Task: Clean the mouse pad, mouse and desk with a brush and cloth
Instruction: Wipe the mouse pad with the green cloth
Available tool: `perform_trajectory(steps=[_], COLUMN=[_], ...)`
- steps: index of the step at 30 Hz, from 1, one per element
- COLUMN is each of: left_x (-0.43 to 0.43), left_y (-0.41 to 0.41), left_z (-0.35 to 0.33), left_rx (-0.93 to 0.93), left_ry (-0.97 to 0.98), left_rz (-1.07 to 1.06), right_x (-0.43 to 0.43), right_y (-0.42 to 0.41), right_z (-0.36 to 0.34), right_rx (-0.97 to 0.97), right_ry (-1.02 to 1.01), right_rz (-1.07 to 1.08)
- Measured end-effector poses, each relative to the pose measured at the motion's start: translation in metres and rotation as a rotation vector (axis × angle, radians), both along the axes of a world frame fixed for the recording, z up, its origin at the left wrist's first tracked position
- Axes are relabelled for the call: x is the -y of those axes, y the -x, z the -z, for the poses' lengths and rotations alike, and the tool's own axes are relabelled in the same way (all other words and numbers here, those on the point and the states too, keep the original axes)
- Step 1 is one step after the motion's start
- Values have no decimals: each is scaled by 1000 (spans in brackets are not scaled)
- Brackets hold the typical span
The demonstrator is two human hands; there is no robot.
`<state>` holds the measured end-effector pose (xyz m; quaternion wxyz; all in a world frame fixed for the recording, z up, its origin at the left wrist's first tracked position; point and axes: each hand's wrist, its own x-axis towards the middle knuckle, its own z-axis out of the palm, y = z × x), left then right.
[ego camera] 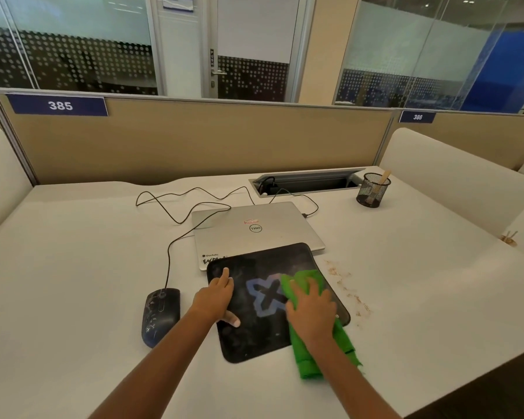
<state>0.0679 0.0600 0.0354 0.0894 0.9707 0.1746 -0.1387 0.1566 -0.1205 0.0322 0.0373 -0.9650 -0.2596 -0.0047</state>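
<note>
1. Head view: the mouse pad [254,337], black with a blue cross, is laid on the desk [73,267] near its front edge. Its far edge is lapped over the closed laptop [254,228].
2. Left hand [215,300]: set palm down on the pad's left edge with fingers straight and spread. Nothing is grasped, and the pad is pinned by it.
3. Right hand [312,313]: laid flat upon the green cloth [309,364], fingers spread rather than curled round it. The cloth is pressed onto the pad's right part, and its tail is trailed off the near corner onto the desk.
4. Step judged: wiping of the pad. Strokes are best drawn one way, away from the pinning hand, so the pad is not rucked. The loose tail is better gathered under the palm.
5. Brown crumbs [345,288]: scattered just beside the pad's right edge. They should not be dragged back onto wiped ground.
6. Mouse [161,316]: placed left of the pad, corded, untouched.
7. Mesh cup [373,190]: a wooden handle is held in it, but whether that is the brush cannot be told.
</note>
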Motion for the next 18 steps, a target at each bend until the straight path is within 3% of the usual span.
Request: perform_trajectory(steps=[4,7,10,14,18], left_x=[1,1,1,4,5], left_y=[0,2,5,9,10], left_z=[-2,-3,-2,0,0], left_rx=[-7,-7,-2,21,29], left_ry=[-32,-11,46,88,104], left_rz=[10,9,-2,-22,-38], right_x=[-25,-22,3,36,32], right_y=[72,68,27,-26,-29], right_z=[1,17,15,8,6], right_rx=[91,-65,-11,-12,7], right_ry=[-67,-77,-84,-27,-38], right_rz=[-256,-332,-259,7,144])
